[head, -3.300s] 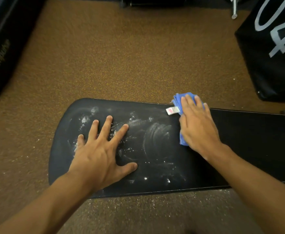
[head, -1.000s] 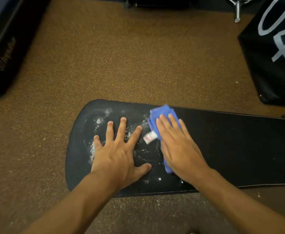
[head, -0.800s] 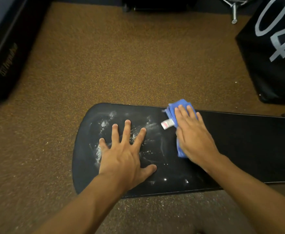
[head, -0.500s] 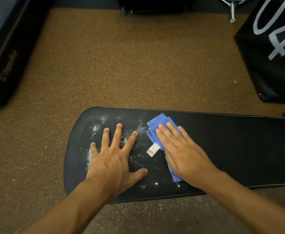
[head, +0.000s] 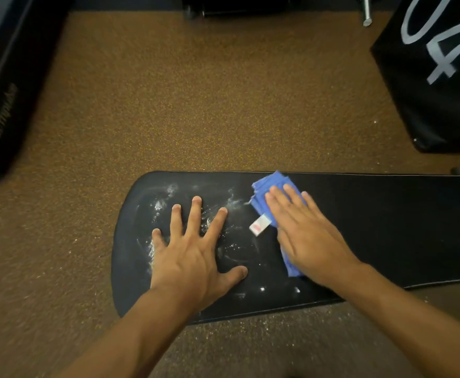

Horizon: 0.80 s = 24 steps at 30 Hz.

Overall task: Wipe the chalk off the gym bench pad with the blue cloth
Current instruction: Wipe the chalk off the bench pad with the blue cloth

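the right hand [head: 309, 236], flat with fingers together, pins the blue cloth [head: 264, 199] to the bench pad [head: 387, 227], now swept back toward the far edge. chalk [head: 231, 200] remains beside it, around the splayed left hand [head: 193, 255]; wiping unfinished.

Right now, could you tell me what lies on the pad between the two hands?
In the head view, chalk smears and the cloth's white tag lie between the left hand and right hand.
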Available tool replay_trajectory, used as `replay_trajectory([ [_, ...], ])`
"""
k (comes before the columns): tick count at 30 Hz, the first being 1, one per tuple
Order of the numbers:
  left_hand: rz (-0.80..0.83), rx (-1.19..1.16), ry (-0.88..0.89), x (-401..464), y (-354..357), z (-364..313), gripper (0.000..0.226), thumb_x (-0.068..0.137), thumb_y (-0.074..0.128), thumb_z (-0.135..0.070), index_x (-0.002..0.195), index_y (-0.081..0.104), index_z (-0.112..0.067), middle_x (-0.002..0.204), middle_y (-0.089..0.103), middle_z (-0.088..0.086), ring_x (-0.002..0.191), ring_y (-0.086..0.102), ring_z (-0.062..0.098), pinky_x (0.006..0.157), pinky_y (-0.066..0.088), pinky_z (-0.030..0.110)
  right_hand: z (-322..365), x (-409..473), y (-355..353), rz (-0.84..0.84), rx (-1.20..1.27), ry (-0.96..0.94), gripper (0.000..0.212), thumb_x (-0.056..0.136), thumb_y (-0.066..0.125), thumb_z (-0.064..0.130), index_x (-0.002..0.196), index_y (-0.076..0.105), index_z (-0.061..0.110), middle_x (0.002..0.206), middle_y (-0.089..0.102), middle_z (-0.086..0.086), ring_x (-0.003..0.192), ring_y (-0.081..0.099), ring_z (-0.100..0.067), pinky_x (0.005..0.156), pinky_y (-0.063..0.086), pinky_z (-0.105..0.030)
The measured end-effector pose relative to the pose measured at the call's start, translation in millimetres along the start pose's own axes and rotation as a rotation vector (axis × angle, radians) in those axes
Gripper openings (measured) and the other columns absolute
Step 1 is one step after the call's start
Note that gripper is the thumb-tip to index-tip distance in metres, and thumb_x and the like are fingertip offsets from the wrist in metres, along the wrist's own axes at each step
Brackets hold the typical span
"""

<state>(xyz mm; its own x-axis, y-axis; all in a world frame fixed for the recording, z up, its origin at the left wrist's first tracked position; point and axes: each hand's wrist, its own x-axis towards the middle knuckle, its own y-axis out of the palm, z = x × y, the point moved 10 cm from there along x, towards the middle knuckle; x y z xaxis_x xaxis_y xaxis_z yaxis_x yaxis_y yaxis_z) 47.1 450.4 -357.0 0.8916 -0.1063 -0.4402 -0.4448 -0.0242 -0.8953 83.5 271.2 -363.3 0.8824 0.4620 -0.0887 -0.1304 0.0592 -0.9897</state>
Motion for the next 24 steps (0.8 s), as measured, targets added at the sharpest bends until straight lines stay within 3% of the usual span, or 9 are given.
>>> replay_trajectory([
  [4, 0.011, 0.003, 0.023, -0.9, -0.9, -0.7, 0.106, 0.074, 0.031, -0.093, 0.152, -0.022, -0.044, 0.163, -0.031, 0.001, 0.151, -0.021, 0.036, 0.119, 0.013, 0.065, -3.7, 41.2, -7.7, -0.076, 0.092, 0.281, 0.067, 0.093, 0.019, 0.028, 0.157, 0.024, 0.007, 0.165, 0.024, -0.01, 0.154, 0.01, -0.032, 0.123, 0.013, -0.054],
  [9, -0.066, -0.002, 0.062, -5.4, -11.7, 15.8, 0.107, 0.072, 0.026, -0.095, 0.153, -0.022, -0.044, 0.165, -0.027, 0.001, 0.153, -0.015, 0.036, 0.121, 0.016, 0.061, 47.7, 4.3, 0.4, 0.0, 0.05, 0.014, 0.064, 0.097, 0.026, 0.028, 0.158, 0.021, 0.009, 0.167, 0.018, -0.007, 0.155, 0.006, -0.026, 0.124, 0.013, -0.05],
  [12, -0.128, -0.023, 0.044, -5.8, -20.2, 53.3, 0.113, 0.063, 0.023, -0.1, 0.154, -0.015, -0.046, 0.167, -0.02, 0.0, 0.154, -0.01, 0.035, 0.118, 0.022, 0.061, 26.1, -27.1, 4.7, 0.028, -0.002, -0.039, 0.063, 0.098, 0.028, 0.027, 0.158, 0.021, 0.011, 0.166, 0.019, -0.006, 0.155, 0.007, -0.024, 0.124, 0.015, -0.048],
  [15, -0.105, -0.034, 0.019, -7.9, -15.2, 89.2, 0.118, 0.056, 0.025, -0.105, 0.155, -0.01, -0.049, 0.168, -0.015, -0.001, 0.154, -0.004, 0.034, 0.116, 0.03, 0.062, -15.3, -22.9, -3.5, -0.043, 0.015, 0.125, 0.062, 0.096, 0.026, 0.027, 0.156, 0.027, 0.009, 0.163, 0.029, -0.009, 0.153, 0.016, -0.027, 0.122, 0.015, -0.047],
  [19, -0.081, -0.099, 0.025, -9.2, -8.3, 100.6, 0.121, 0.049, 0.026, -0.108, 0.154, -0.003, -0.054, 0.168, -0.011, -0.007, 0.154, -0.003, 0.03, 0.112, 0.037, 0.062, -23.1, 0.7, -7.4, -0.105, 0.098, 0.349, 0.065, 0.095, 0.017, 0.028, 0.156, 0.026, 0.008, 0.165, 0.024, -0.009, 0.154, 0.011, -0.03, 0.124, 0.012, -0.051],
  [24, -0.082, -0.094, 0.019, -8.8, -8.0, 99.2, 0.122, 0.048, 0.023, -0.109, 0.154, -0.006, -0.054, 0.167, -0.013, -0.008, 0.154, -0.005, 0.028, 0.113, 0.038, 0.06, 23.4, -38.1, 2.6, -0.01, 0.044, 0.088, 0.063, 0.097, 0.029, 0.024, 0.157, 0.023, 0.008, 0.166, 0.02, -0.008, 0.155, 0.007, -0.026, 0.123, 0.014, -0.049],
])
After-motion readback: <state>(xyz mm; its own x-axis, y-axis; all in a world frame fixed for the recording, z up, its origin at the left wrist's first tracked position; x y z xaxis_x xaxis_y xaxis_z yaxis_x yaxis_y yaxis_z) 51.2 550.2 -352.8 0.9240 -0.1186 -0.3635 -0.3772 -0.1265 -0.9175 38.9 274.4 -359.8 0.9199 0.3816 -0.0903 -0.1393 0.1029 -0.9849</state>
